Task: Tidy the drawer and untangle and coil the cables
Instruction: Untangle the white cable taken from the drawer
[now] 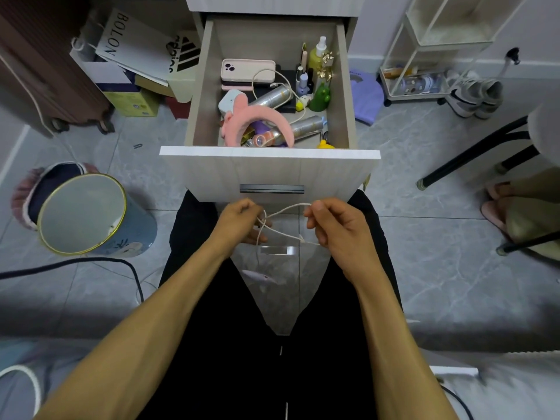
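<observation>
A thin white cable [285, 211] stretches between my two hands, just below the front panel of the open drawer [269, 168]. My left hand [239, 221] pinches one end, where the cable crosses itself in a small loop. My right hand [336, 225] grips the other end with curled fingers. Inside the drawer lie a pink phone [247, 70], a second white cable [286, 86] draped over a silver can [272, 97], a pink headband [260, 122], another silver can [306, 126], and several small bottles [316, 74].
A blue bin with a gold rim [91, 216] stands on the floor at the left, with a dark cord [91, 262] nearby. Boxes and bags [133, 65] sit at the back left. A wire rack [430, 56], shoes [475, 92] and black chair legs [472, 150] are at the right.
</observation>
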